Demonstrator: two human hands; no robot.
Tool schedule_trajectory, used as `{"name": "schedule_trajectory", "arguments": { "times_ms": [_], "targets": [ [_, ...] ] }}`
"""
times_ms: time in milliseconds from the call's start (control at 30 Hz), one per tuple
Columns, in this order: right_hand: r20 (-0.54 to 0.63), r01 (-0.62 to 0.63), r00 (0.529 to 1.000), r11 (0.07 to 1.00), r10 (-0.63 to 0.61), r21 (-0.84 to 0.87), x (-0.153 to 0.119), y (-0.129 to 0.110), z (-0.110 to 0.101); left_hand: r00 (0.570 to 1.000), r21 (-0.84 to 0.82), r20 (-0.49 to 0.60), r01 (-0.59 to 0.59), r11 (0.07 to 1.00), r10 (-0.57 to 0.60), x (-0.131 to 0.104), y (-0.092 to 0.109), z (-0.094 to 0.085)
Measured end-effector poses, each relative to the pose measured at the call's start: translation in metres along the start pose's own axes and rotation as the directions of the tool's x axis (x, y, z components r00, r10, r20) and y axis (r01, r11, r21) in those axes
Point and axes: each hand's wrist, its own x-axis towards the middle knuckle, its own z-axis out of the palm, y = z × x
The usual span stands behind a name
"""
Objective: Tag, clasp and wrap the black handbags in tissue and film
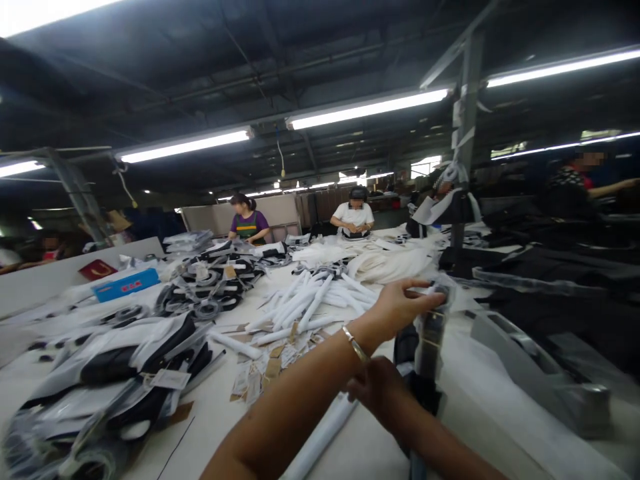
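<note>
My left hand (403, 307), a bangle at its wrist, reaches right across the table. Its thumb and fingers pinch the top end of a black piece wrapped in clear plastic (431, 340). Below the left wrist, partly covered by that forearm, my right hand (377, 390) is curled closed; what it grips, if anything, is hidden. Just under the right fingers lies a white tube (323, 440), pointing toward me. Beyond my forearms is a heap of white tubes (305, 300), with paper tags (273, 367) scattered in front of it.
Black-and-white plastic-wrapped goods (150, 373) pile up at left, near a blue box (125, 285). A grey tape dispenser (530, 360) stands at right, by black fabric (565, 280). A post (465, 127) rises behind it. Two people work across the table.
</note>
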Motion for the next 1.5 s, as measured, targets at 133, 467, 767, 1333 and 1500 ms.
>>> {"name": "schedule_trajectory", "arguments": {
  "times_ms": [133, 467, 767, 1333, 1500],
  "targets": [
    [0.025, -0.122, 0.992, 0.991, 0.121, 0.057, -0.084, 0.002, -0.054, 1.000, 0.010, -0.010, 0.029, 1.000, -0.029, -0.004, 0.003, -0.005],
    [-0.554, -0.289, 0.741, 0.925, 0.379, 0.246, -0.164, 0.095, -0.134, 0.997, -0.030, -0.075, 0.032, 0.999, -0.034, -0.010, -0.001, -0.012],
    [-0.522, -0.388, 0.850, 0.586, -0.070, -0.711, -0.153, 0.147, -0.147, 0.993, -0.039, -0.088, 0.070, 0.997, -0.073, -0.018, 0.006, -0.011],
    [-0.487, -0.305, 0.873, 0.800, 0.019, -0.517, -0.115, 0.112, -0.162, 0.997, -0.009, -0.005, 0.079, 0.997, -0.079, -0.018, 0.008, -0.009],
    [-0.482, -0.165, 0.867, 0.985, 0.125, -0.042, -0.101, 0.051, -0.190, 0.996, 0.005, -0.044, 0.081, 0.997, -0.081, -0.022, 0.013, -0.008]
  ]
}}
